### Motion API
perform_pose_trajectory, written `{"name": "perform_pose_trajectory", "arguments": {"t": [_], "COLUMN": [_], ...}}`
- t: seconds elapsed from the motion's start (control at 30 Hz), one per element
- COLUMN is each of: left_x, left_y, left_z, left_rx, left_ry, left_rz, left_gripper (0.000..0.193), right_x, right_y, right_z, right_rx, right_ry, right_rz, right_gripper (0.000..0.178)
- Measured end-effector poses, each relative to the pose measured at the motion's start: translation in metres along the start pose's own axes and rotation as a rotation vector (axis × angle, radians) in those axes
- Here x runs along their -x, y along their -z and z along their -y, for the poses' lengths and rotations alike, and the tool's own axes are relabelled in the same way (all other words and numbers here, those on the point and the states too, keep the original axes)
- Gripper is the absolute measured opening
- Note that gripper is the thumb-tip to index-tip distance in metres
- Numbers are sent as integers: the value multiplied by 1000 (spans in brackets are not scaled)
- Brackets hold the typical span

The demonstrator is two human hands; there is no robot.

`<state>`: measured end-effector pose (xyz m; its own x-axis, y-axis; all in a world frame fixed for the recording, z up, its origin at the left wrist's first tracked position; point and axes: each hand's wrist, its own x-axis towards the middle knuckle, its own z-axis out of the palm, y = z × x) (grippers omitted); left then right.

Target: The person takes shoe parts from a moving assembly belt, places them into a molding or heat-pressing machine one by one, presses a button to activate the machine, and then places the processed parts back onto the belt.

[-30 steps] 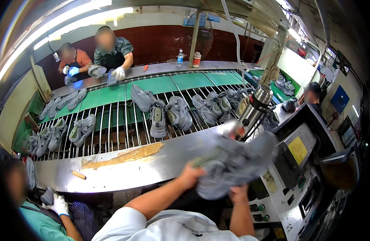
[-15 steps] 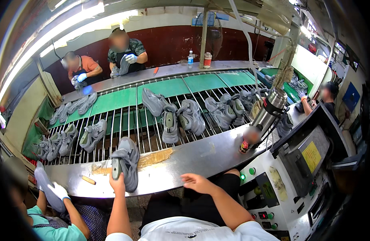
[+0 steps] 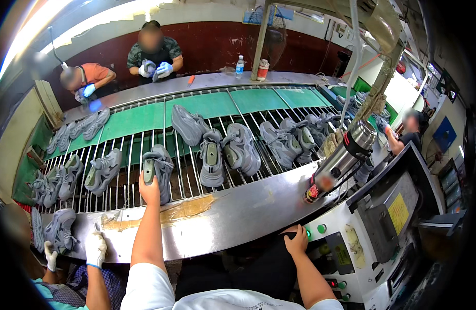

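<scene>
My left hand (image 3: 150, 192) reaches over the steel ledge and grips a grey sneaker (image 3: 164, 178) by the green last (image 3: 148, 170) in its opening. The sneaker lies toe-away over the roller rods. A pair of grey sneakers with similar green lasts stands to its right: one sneaker (image 3: 212, 160) and its neighbour (image 3: 241, 150). Left of my hand sits another grey sneaker (image 3: 103, 172). My right hand (image 3: 298, 241) rests by my knee, beside the white machine panel, holding nothing; its fingers look loosely apart.
A steel flask (image 3: 346, 155) leans at the ledge's right, beside the control panel (image 3: 333, 248) with green buttons. Brown tape (image 3: 189, 209) covers part of the ledge. At left, a co-worker's gloved hand (image 3: 96, 249) is near a grey sneaker (image 3: 60, 230). Two people work across the rollers.
My left hand has moved the sneaker forward from the ledge onto the rods. My right hand has dropped rightward toward the machine panel. The left co-worker's shoe now rests on the ledge.
</scene>
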<state>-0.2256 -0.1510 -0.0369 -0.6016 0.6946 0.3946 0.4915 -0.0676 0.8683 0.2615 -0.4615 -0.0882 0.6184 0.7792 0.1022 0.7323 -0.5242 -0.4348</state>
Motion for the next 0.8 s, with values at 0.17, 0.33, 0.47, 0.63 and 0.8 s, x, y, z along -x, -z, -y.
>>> {"name": "perform_pose_trajectory", "arguments": {"t": [0.17, 0.33, 0.47, 0.63, 0.8], "left_x": [1, 38, 54, -34, -104], "left_y": [-23, -42, -94, -236, -312], "left_z": [6, -46, -71, -7, -4], "left_rx": [-42, -275, 66, 120, 416], "left_ry": [-81, -371, -385, 86, 652], "left_rz": [-76, -221, 195, 333, 426], "left_gripper": [52, 63, 63, 81, 104], "right_x": [-11, -34, -42, -46, -49], "right_y": [-4, -8, -6, -11, -11], "right_z": [5, 6, 24, 15, 11], "right_rx": [81, 122, 171, 155, 183], "right_ry": [-40, -149, -184, -100, -6], "right_rz": [20, 128, 151, 68, -3], "right_gripper": [63, 51, 48, 45, 35]}}
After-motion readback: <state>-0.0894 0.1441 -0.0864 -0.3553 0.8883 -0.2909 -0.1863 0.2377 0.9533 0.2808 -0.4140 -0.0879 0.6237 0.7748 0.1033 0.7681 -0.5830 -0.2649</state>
